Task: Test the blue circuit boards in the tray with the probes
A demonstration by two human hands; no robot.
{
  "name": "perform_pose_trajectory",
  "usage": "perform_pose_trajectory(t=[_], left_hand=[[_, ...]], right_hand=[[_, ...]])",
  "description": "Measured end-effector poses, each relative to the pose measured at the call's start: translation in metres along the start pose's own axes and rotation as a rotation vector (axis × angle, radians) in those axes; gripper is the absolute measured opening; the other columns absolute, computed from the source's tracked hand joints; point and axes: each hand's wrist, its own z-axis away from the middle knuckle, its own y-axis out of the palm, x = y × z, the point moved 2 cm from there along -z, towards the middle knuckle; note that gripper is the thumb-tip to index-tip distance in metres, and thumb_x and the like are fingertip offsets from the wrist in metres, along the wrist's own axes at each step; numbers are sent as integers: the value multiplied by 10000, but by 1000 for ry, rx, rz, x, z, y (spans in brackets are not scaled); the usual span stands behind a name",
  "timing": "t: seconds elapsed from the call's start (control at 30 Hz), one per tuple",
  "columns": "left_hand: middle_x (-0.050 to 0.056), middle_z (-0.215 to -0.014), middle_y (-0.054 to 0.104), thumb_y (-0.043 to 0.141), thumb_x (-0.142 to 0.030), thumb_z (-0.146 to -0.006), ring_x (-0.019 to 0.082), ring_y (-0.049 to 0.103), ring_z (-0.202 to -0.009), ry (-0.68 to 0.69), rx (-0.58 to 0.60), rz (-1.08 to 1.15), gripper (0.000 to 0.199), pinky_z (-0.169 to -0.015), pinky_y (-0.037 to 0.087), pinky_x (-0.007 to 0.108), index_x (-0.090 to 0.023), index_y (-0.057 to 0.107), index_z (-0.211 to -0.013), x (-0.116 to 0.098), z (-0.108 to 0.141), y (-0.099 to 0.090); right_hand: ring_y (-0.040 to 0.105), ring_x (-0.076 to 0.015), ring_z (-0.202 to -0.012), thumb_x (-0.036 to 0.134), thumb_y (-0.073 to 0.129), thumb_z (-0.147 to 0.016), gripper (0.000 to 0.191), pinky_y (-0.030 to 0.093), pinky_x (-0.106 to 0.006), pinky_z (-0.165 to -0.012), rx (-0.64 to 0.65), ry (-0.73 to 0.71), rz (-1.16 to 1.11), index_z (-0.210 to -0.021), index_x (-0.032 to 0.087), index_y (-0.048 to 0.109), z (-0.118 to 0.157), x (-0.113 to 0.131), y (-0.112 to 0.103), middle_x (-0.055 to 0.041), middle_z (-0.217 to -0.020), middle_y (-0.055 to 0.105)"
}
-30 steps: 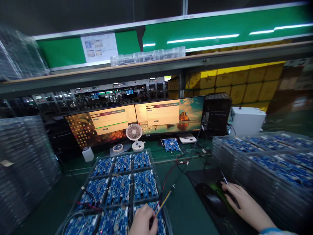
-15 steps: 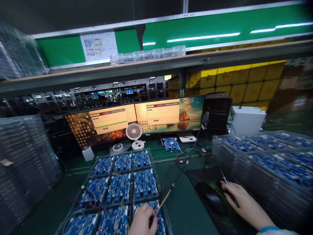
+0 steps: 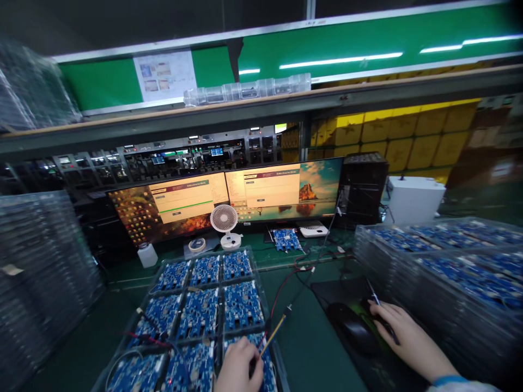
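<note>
At the lower middle, my left hand (image 3: 239, 366) is closed over the front right circuit board in a clear tray (image 3: 279, 356). Its fingers pinch the dark end of a cable with yellow wires (image 3: 274, 333); whether that end is plugged into the board is hidden. Blue circuit boards (image 3: 199, 313) fill the tray's compartments. To the right, my right hand (image 3: 402, 332) is closed around a slim pen-like tool (image 3: 374, 294) with a silvery upper part, pointing away from me. A black mouse (image 3: 352, 329) lies on a dark mouse pad just left of that hand.
Two monitors (image 3: 281, 190) stand behind the tray, with a small white fan (image 3: 224, 219) before them. Stacked trays of boards (image 3: 392, 272) rise at right, more stacked trays (image 3: 41, 288) at left. Red and black cables (image 3: 286, 277) cross the green bench. A shelf (image 3: 261, 106) spans overhead.
</note>
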Motion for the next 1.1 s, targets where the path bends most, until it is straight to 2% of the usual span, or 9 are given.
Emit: perform_pose_trajectory(t=[0.17, 0.43, 0.93, 1.1], left_hand=[[64, -862, 618, 477, -194, -830, 198, 559, -816, -7, -8, -2, 172, -777, 415, 323, -182, 641, -781, -1, 1, 0], [64, -881, 621, 480, -180, -829, 197, 565, -841, -18, 17, -12, 165, -785, 416, 322, -182, 639, -788, 0, 0, 0], [56, -877, 617, 499, -209, -821, 193, 567, -847, -18, 17, -3, 141, -796, 412, 317, -192, 635, -786, 2, -1, 2], [63, -864, 611, 476, -208, -833, 197, 559, -829, -16, 14, 3, 164, -787, 410, 335, -187, 632, -786, -1, 0, 0]], right_hand=[[662, -269, -1012, 398, 482, -831, 312, 574, -411, -835, -36, 7, 25, -1033, 228, 648, 1, -3, 3, -98, -1109, 702], [661, -266, -1007, 361, 472, -799, 344, 576, -414, -837, -33, 22, 53, -1056, 217, 650, 4, -8, 7, -95, -1088, 706], [657, -282, -1014, 357, 478, -778, 381, 577, -419, -819, 18, 76, 11, -1080, 201, 650, 5, 0, -3, -114, -1075, 705], [653, -276, -1028, 338, 484, -768, 364, 563, -429, -864, 17, 74, -23, -1074, 222, 644, 4, 4, -7, -99, -1074, 710]])
